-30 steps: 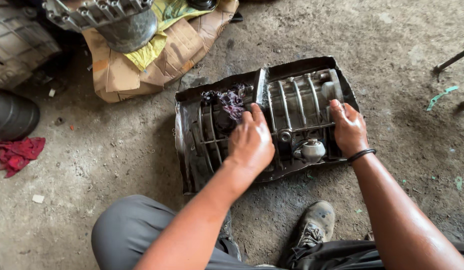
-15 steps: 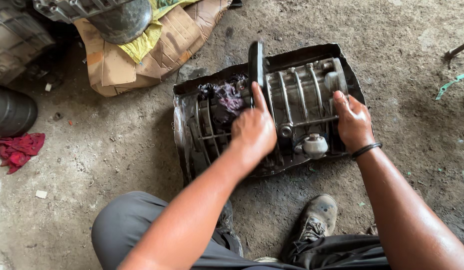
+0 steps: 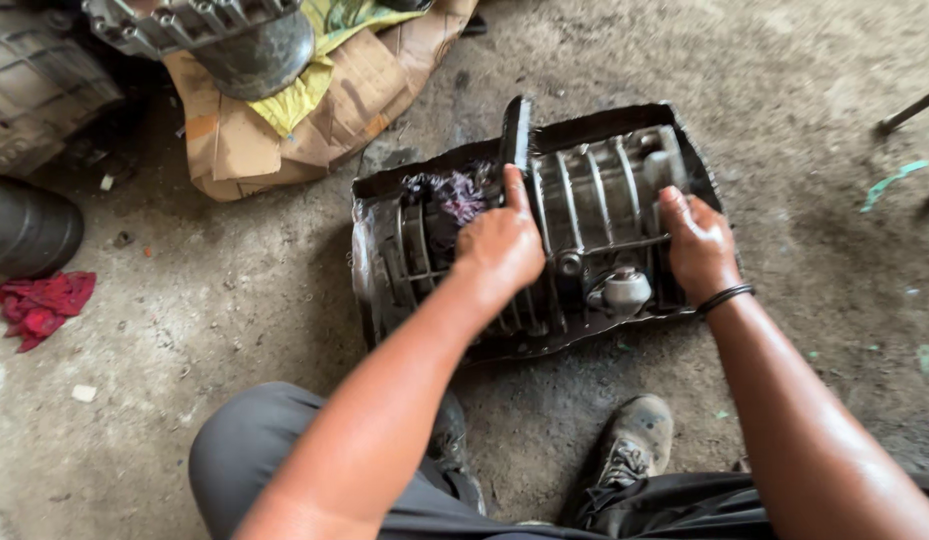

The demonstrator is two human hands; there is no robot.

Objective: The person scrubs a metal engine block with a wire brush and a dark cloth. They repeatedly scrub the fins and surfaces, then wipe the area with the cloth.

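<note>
Ribbed metal casing (image 3: 594,215) lay in the black tray (image 3: 369,250) on the concrete floor (image 3: 234,300), little moved since a second ago. Left hand (image 3: 499,250) still gripped its dark flange (image 3: 515,135), now raised higher; right hand (image 3: 696,245) stayed clasping the casing's end.

Both my arms are showing bare all the way up, no sleeves getting in the way, and they're looking shiny with sweat or oil. My left hand (image 3: 499,245) isn't wearing anything, while my right hand (image 3: 696,245) is sporting a thin black band (image 3: 725,296) around the wrist. I'm wearing grey trousers (image 3: 259,445) that are looking dusty, and a scuffed, dirt-caked lace-up shoe (image 3: 632,447) with grubby laces.
</note>
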